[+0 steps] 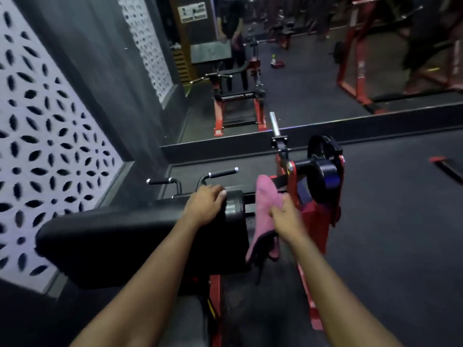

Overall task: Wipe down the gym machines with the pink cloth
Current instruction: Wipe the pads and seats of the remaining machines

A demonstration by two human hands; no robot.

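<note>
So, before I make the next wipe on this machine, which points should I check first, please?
1. Pink cloth in the right hand's grip: ok, fingers curl round it.
2. Cloth spread flat for wiping: not ok, it hangs bunched.
3. Left hand steadying on the roller pad: ok, it rests on top.
4. Cloth touching the red frame: cannot tell, blurred.
5. Large black pad already clean: cannot tell, too dark.
</note>
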